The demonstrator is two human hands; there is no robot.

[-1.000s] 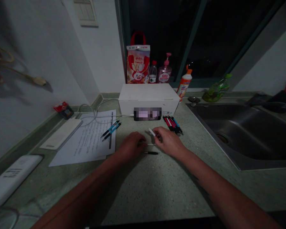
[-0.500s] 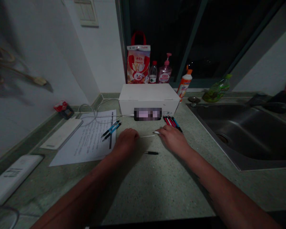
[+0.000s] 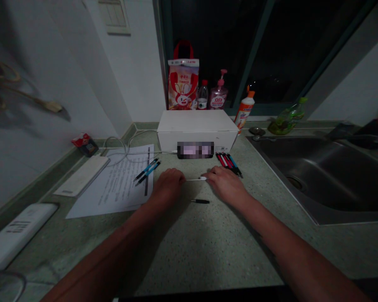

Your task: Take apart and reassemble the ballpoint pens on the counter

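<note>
Speckled green table (image 3: pixel 189 251) runs beside a steel sink (image 3: pixel 343 180). Near the table's middle, the left hand (image 3: pixel 169 183) pinches a thin white rod (image 3: pixel 192 180), its right end at a small white pen part (image 3: pixel 203 178) gripped in the fingertips of the right hand (image 3: pixel 225 183); whether the two pieces touch is unclear. Just nearer the viewer lies a black pen piece (image 3: pixel 201 201). Several pens (image 3: pixel 228 163) lie beside the right hand.
</note>
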